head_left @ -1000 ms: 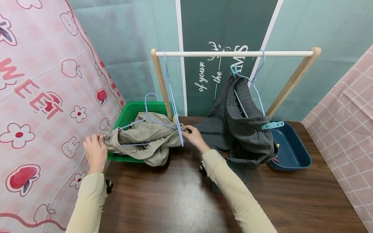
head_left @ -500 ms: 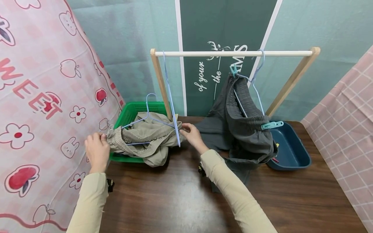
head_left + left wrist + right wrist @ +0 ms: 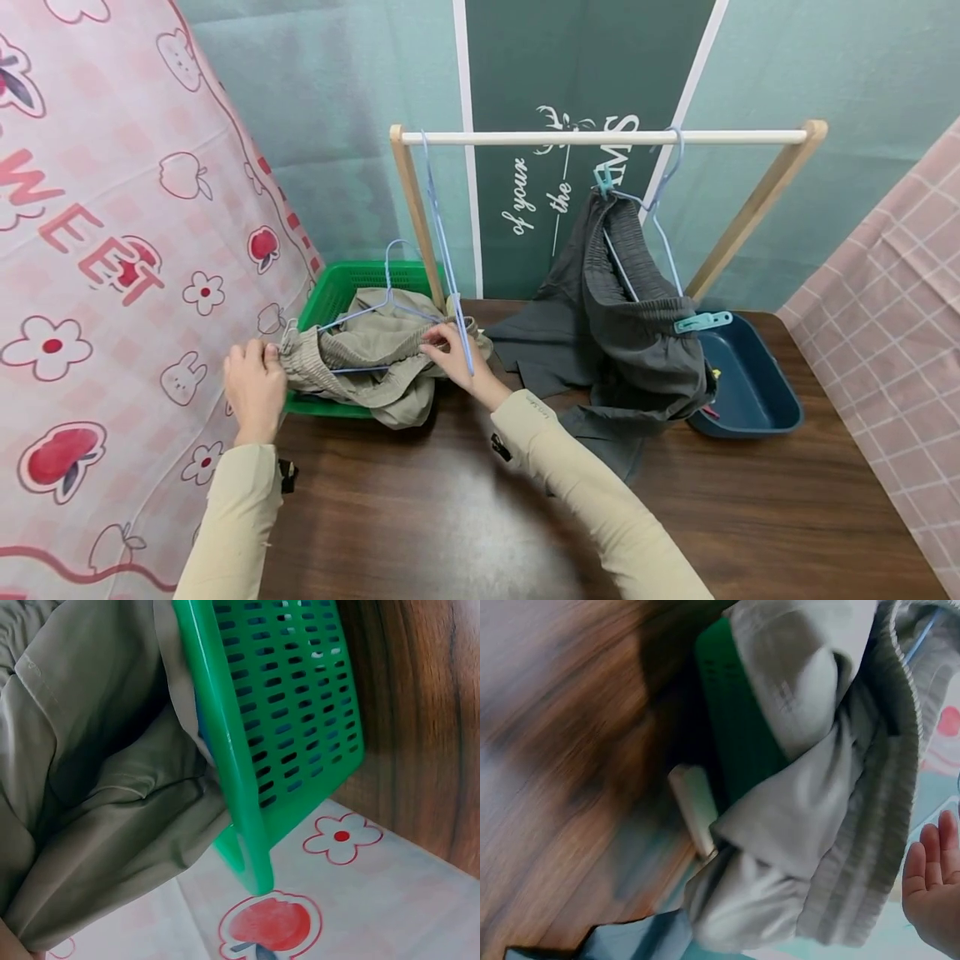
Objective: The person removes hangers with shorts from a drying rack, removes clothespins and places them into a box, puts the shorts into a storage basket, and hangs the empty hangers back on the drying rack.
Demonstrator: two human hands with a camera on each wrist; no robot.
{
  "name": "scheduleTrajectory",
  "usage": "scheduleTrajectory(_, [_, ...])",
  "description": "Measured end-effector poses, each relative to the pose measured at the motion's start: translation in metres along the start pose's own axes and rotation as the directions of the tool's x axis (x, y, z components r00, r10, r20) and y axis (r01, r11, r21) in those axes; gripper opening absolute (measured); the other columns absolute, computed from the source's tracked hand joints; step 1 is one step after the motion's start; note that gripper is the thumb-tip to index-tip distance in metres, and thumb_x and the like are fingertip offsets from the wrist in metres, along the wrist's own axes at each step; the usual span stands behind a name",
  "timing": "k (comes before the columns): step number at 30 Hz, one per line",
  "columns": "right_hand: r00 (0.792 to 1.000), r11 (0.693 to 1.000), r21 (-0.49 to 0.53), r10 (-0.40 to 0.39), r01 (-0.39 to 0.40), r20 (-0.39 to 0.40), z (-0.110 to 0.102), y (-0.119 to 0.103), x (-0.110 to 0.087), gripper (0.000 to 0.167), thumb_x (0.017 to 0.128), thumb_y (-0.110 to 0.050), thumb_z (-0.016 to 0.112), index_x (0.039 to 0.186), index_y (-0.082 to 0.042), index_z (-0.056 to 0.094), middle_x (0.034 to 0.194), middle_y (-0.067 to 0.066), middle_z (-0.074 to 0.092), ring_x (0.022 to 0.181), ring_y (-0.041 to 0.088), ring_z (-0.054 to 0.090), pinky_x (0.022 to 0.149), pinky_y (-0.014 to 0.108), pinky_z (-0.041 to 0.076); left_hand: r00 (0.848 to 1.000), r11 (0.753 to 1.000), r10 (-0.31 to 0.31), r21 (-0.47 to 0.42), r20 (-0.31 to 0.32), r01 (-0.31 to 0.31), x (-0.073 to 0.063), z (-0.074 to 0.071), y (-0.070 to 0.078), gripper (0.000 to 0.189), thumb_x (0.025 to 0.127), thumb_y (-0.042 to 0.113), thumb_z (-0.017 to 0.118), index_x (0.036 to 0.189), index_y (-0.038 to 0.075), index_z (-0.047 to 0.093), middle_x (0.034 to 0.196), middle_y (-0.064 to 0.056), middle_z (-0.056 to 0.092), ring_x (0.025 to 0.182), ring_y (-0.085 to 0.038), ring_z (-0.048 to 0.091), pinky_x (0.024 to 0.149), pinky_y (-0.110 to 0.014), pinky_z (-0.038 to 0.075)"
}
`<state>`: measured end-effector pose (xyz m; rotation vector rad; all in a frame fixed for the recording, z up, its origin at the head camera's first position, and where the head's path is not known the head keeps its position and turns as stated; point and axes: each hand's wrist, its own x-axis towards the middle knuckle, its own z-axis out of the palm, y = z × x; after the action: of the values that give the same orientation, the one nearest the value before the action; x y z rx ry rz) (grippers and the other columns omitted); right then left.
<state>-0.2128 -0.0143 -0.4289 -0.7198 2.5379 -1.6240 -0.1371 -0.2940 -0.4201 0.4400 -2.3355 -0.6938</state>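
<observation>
Khaki trousers (image 3: 382, 387) with an elastic waistband lie over the green basket (image 3: 315, 308). A blue hanger (image 3: 352, 317) sits inside that waistband, its hook upright. My left hand (image 3: 255, 390) grips the waistband's left end; only a sliver of it shows in the left wrist view. Over the right part of the waistband is my right hand (image 3: 461, 358), fingers loosely bent. In the right wrist view its fingers (image 3: 932, 859) appear apart from the cloth. A second blue hanger (image 3: 444, 242) hangs from the rack in front of this hand.
The rack's white rail (image 3: 525, 138) crosses above the table (image 3: 420, 508). Dark grey trousers (image 3: 637, 350) hang at right on a blue hanger, with teal clothespins (image 3: 702, 322). Behind them stands a dark blue bin (image 3: 757, 392) with small coloured items.
My right hand has let go of the waistband's right end and moved left along it. The left hand and the inserted hanger have shifted slightly right.
</observation>
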Motion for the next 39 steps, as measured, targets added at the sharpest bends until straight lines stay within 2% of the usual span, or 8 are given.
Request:
scheduleTrajectory(6, [1.000, 1.000, 0.002, 0.020, -0.020, 0.023, 0.004, -0.006, 0.001, 0.021, 0.094, -0.018, 0.061, 0.109, -0.004, 0.065, 0.110, 0.014, 0.062, 0.102, 0.027, 0.059, 0.088, 0.033, 0.049, 0.999, 0.995, -0.041, -0.088, -0.019, 0.039, -0.003, 0.003, -0.008, 0.026, 0.100, 0.016, 0.041, 0.092, -0.008, 0.051, 0.092, -0.026, 0.042, 0.093, -0.044, 0.038, 0.080, -0.053, 0.027])
scheduleTrajectory(9, [0.999, 0.999, 0.015, 0.049, -0.050, 0.013, 0.004, -0.007, 0.001, 0.022, 0.093, -0.018, 0.062, 0.110, -0.005, 0.065, 0.111, 0.013, 0.062, 0.103, 0.026, 0.059, 0.088, 0.034, 0.049, 0.999, 0.994, -0.032, -0.102, -0.035, 0.029, -0.003, 0.003, -0.009, 0.025, 0.099, 0.014, 0.043, 0.092, -0.008, 0.051, 0.091, -0.026, 0.042, 0.093, -0.045, 0.038, 0.079, -0.053, 0.027])
scheduleTrajectory(16, [0.998, 0.999, 0.039, 0.010, -0.013, 0.058, 0.003, -0.012, 0.000, 0.033, 0.093, -0.021, 0.062, 0.122, -0.007, 0.063, 0.117, 0.014, 0.063, 0.110, 0.026, 0.058, 0.090, 0.035, 0.048, 0.996, 0.992, 0.056, -0.110, -0.065, -0.063, -0.004, 0.003, 0.002, 0.021, 0.096, 0.010, 0.048, 0.087, -0.009, 0.051, 0.090, -0.028, 0.045, 0.092, -0.047, 0.039, 0.081, -0.055, 0.029])
scheduleTrajectory(21, [0.994, 0.997, 0.074, -0.038, 0.031, 0.101, 0.006, -0.016, 0.001, 0.041, 0.094, -0.020, 0.060, 0.131, -0.003, 0.055, 0.121, 0.021, 0.059, 0.112, 0.030, 0.057, 0.093, 0.038, 0.048, 0.993, 0.991, 0.082, -0.100, -0.079, -0.090, -0.002, 0.005, 0.009, 0.020, 0.094, 0.011, 0.051, 0.087, -0.007, 0.053, 0.092, -0.027, 0.048, 0.092, -0.046, 0.042, 0.080, -0.056, 0.031])
scheduleTrajectory(27, [0.993, 0.995, 0.040, -0.089, 0.086, 0.077, 0.013, -0.025, 0.003, 0.042, 0.094, -0.020, 0.061, 0.133, -0.005, 0.054, 0.127, 0.019, 0.057, 0.115, 0.030, 0.056, 0.094, 0.042, 0.048, 0.987, 0.986, 0.118, -0.102, -0.107, -0.129, -0.001, 0.007, 0.017, 0.021, 0.094, 0.013, 0.052, 0.086, -0.007, 0.054, 0.092, -0.027, 0.049, 0.090, -0.046, 0.042, 0.078, -0.055, 0.032])
scheduleTrajectory(30, [0.994, 0.996, 0.015, -0.089, 0.088, 0.059, 0.018, -0.032, 0.004, 0.043, 0.093, -0.022, 0.061, 0.134, -0.008, 0.053, 0.130, 0.014, 0.057, 0.117, 0.026, 0.056, 0.094, 0.040, 0.047, 0.980, 0.981, 0.153, -0.099, -0.127, -0.166, 0.000, 0.007, 0.023, 0.020, 0.093, 0.013, 0.053, 0.086, -0.006, 0.056, 0.090, -0.026, 0.050, 0.087, -0.046, 0.043, 0.076, -0.055, 0.032])
scheduleTrajectory(35, [0.996, 0.996, 0.032, -0.080, 0.078, 0.048, 0.026, -0.046, 0.005, 0.044, 0.095, -0.025, 0.060, 0.135, -0.010, 0.051, 0.132, 0.011, 0.055, 0.119, 0.025, 0.053, 0.100, 0.041, 0.045, 0.962, 0.968, 0.223, -0.085, -0.156, -0.238, 0.003, 0.008, 0.031, 0.020, 0.093, 0.012, 0.054, 0.085, -0.006, 0.057, 0.086, -0.025, 0.050, 0.084, -0.045, 0.043, 0.075, -0.054, 0.033])
scheduleTrajectory(39, [0.996, 0.996, 0.039, -0.079, 0.077, 0.047, 0.031, -0.056, 0.005, 0.043, 0.095, -0.026, 0.058, 0.135, -0.010, 0.051, 0.132, 0.008, 0.055, 0.121, 0.023, 0.053, 0.103, 0.038, 0.043, 0.948, 0.955, 0.276, -0.069, -0.156, -0.289, 0.005, 0.008, 0.039, 0.020, 0.093, 0.012, 0.053, 0.085, -0.006, 0.058, 0.085, -0.024, 0.051, 0.081, -0.043, 0.043, 0.075, -0.053, 0.033])
